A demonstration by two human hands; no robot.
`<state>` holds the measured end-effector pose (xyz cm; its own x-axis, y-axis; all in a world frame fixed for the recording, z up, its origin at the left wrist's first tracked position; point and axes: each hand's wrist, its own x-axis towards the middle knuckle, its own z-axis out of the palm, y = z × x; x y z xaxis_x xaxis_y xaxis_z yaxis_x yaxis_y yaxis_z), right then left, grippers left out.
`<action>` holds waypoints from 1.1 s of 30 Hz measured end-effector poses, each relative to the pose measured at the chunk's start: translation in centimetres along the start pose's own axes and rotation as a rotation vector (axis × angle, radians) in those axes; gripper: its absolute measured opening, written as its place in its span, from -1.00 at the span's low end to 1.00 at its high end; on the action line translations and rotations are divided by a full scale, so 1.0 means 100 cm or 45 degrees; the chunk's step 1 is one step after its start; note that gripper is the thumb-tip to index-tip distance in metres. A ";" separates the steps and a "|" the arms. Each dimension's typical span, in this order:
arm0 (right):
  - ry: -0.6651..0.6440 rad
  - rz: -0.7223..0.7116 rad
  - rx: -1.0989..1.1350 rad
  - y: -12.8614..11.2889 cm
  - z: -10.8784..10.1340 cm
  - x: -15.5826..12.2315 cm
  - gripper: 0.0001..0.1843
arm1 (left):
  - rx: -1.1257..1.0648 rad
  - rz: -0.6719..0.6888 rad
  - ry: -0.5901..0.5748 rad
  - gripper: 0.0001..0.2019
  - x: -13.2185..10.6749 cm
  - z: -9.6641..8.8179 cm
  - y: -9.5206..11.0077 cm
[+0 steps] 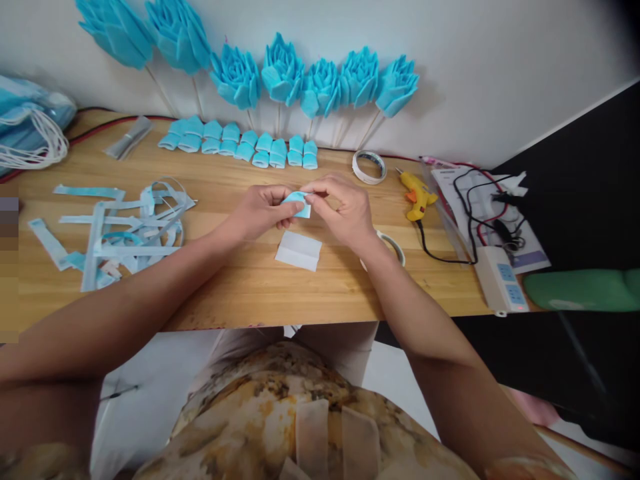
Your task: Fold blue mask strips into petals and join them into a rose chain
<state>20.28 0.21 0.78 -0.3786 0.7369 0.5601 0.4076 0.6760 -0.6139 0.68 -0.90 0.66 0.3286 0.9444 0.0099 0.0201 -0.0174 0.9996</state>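
Observation:
My left hand and my right hand meet above the middle of the wooden table. Both pinch a small folded piece of blue fabric between fingertips and thumbs. Just below the hands a white folded piece lies flat on the table. A row of several rolled blue petals lies beyond the hands near the wall. My right wrist rests over a roll of tape.
Blue fabric flowers on sticks lean against the wall. Cut mask strips pile at left, and a stack of masks sits at the far left. A tape roll, a yellow glue gun and a power strip lie at right.

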 end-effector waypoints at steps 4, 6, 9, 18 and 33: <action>-0.014 -0.136 -0.081 0.008 -0.001 -0.001 -0.78 | -0.043 -0.003 0.017 -0.77 -0.001 0.001 0.002; -0.002 -0.190 -0.101 0.011 0.000 -0.002 -0.75 | -0.042 -0.002 0.017 -0.76 -0.001 0.001 0.002; 0.023 -0.256 -0.149 0.012 0.000 -0.002 -0.73 | -0.044 0.007 0.016 -0.76 -0.002 0.001 0.002; 0.040 -0.315 -0.252 0.013 0.001 -0.003 -0.67 | -0.068 0.029 0.001 -0.68 -0.002 0.001 0.001; -0.044 0.337 0.368 0.007 0.001 -0.001 -0.66 | -0.126 0.001 0.114 -0.77 0.000 -0.001 0.000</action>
<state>20.47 0.62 0.22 -0.3218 0.8816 0.3453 0.2460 0.4301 -0.8687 0.60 -0.84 0.66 0.2430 0.9700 0.0081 -0.0747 0.0104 0.9972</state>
